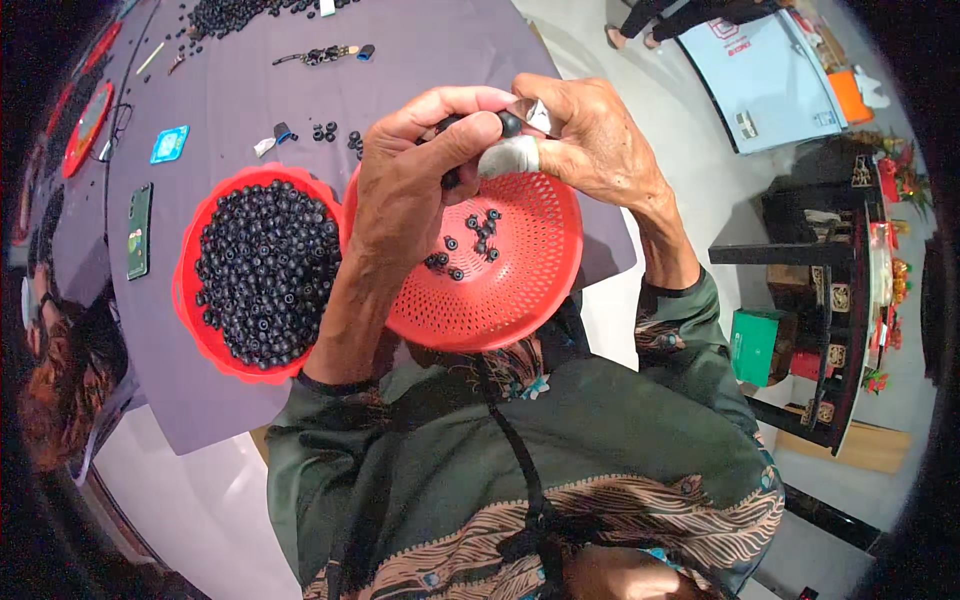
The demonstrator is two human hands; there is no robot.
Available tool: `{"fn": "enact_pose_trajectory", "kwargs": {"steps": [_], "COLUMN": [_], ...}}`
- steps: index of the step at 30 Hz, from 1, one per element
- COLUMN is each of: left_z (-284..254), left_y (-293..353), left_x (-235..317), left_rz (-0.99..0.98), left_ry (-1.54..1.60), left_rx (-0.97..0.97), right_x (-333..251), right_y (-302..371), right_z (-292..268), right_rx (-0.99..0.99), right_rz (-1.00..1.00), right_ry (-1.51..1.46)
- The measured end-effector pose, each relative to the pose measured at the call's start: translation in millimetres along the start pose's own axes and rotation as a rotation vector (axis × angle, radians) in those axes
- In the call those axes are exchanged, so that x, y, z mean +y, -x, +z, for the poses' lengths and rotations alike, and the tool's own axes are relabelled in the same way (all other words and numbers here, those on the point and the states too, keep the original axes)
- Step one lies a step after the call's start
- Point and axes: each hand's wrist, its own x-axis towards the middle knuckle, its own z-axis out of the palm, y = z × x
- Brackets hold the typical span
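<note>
Above a red perforated colander (480,290), my left hand (420,150) is closed around several small black round pieces, one black piece (509,124) showing at its fingertips. Facing it, my right hand (600,140) grips a small shiny metal blade (535,114) against that piece. White wrapping (508,158) covers the right thumb. Some loose black pieces (484,225) lie inside the colander, with pale marks or holes in their ends. Left of my left forearm, a red scalloped basket (186,290) is heaped with black pieces (268,270) of the same kind.
The table has a grey-purple cloth (230,90). On it lie a dark green phone (139,230), a blue packet (170,145), a dark-handled tool (320,56) and a far heap of black pieces (235,14). Another person (70,380) sits at left; dark shelving (800,300) stands at right.
</note>
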Motion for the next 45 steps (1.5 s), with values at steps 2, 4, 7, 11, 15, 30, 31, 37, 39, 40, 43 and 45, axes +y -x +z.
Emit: {"fn": "enact_pose_trajectory", "kwargs": {"steps": [2,4,7,11,15,30,31,37,39,40,43,45], "left_z": [-1.2,-3.2,-3.0,-3.1,-2.6,0.3,0.4,0.7,-1.7,-2.6,0.4,-1.0], "left_y": [0.4,-0.3,-0.4,0.9,0.1,2.6,3.0,3.5,3.2,3.3,3.8,3.6], "left_x": [0.5,0.3,1.0,2.9,2.8,2.4,2.6,-1.1,-3.2,-3.9,-1.2,-3.1], "left_rz": [0.006,-0.006,0.002,-0.002,-0.030,-0.095,-0.103,-0.099,-0.090,-0.080,-0.099,-0.097], "left_ry": [-0.004,-0.012,-0.037,-0.052,-0.061,0.003,0.016,0.059,0.041,0.022,0.041,0.025], "left_rx": [0.017,0.002,0.006,0.028,0.048,0.102,0.107,0.151,0.145,0.139,0.166,0.160], "right_x": [-0.3,1.2,1.1,1.6,3.7,11.5,11.6,14.8,15.3,15.9,21.1,27.5], "right_y": [-0.8,-0.8,-0.6,-1.7,-1.3,1.1,1.2,0.2,-0.4,-0.8,-0.5,0.7], "right_z": [1.0,1.8,2.7,4.6,5.6,13.8,14.0,17.0,17.9,18.5,21.2,24.0], "right_rx": [-0.012,-0.004,-0.009,0.003,-0.015,0.018,0.010,-0.028,-0.028,-0.027,-0.027,-0.020], "right_rz": [0.001,-0.015,0.003,-0.012,0.028,-0.042,-0.043,-0.039,-0.048,-0.059,-0.072,-0.095], "right_ry": [-0.020,-0.023,0.001,-0.020,-0.014,0.016,0.023,0.013,-0.016,-0.044,-0.044,-0.067]}}
